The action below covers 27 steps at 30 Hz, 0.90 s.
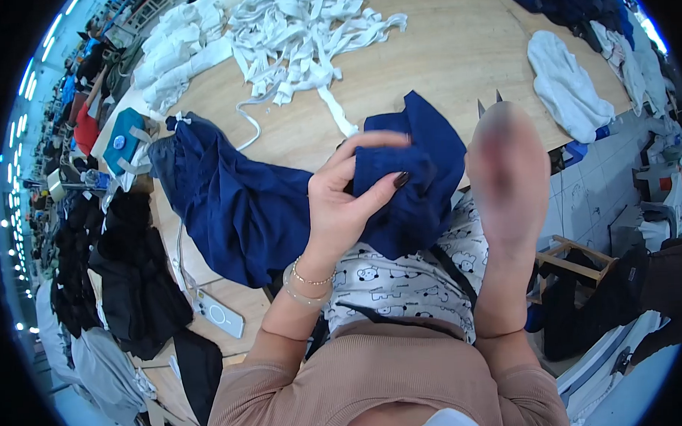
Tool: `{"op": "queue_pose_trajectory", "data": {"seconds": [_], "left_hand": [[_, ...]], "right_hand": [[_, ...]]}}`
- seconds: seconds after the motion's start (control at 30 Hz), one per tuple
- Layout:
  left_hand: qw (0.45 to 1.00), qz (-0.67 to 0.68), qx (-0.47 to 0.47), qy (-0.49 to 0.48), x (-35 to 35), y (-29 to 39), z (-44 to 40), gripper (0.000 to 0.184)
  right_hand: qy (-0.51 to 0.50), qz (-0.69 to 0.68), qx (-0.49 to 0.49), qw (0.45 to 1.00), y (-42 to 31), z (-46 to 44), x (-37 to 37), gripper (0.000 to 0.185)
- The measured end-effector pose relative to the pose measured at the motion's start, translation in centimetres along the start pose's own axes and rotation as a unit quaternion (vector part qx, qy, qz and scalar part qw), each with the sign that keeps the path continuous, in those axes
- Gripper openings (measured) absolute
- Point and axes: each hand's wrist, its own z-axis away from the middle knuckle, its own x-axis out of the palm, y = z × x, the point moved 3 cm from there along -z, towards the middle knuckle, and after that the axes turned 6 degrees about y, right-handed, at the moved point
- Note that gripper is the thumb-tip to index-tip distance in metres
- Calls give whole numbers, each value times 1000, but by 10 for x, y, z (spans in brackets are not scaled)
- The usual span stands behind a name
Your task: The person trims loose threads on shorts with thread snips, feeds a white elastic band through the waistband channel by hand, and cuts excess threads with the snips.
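Observation:
Navy blue fabric (239,205) lies over the table edge and across the lap. My left hand (347,186) grips a folded part of it between thumb and fingers. To the right of the fabric, my right hand (509,177) is raised; a blur covers its fingers. Two pointed metal tips (490,103) stick out just above that hand, and the rest of that object is hidden. A white strip (337,112) runs from a pile of white strips (290,34) down to the navy fabric.
A wooden table (456,59) spans the front, with a white cloth (566,85) at its right. A phone (221,315) lies at lower left beside black garments (136,265). At left is a teal pouch (124,138); at right, a wooden stool (575,261).

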Motion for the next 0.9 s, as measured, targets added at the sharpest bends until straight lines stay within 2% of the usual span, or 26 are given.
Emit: {"op": "queue_pose_trajectory", "data": {"seconds": [0.03,0.13,0.17,0.27,0.5,0.6,0.9], "left_hand": [[999,15,-37,0,0,-1,2,11],[1000,-12,-12,8,-4,0,3,11],[1000,-21,2,6,-7,-1,5,11],[999,-21,-36,15,-7,0,6,11],[999,-32,16,10,-6,-1,5,11],[999,-39,2,12,-6,2,4,11],[999,-38,5,23,-7,-3,5,12]], "right_hand": [[6,47,-28,998,-10,0,4,12],[-22,348,-57,935,-24,13,13,6],[-42,391,-93,915,-22,16,13,5],[-43,422,-86,901,-13,24,10,4],[-70,460,-78,882,-11,24,10,6],[-58,467,-98,877,-11,24,13,6],[-58,498,-72,862,-14,24,15,6]]}}
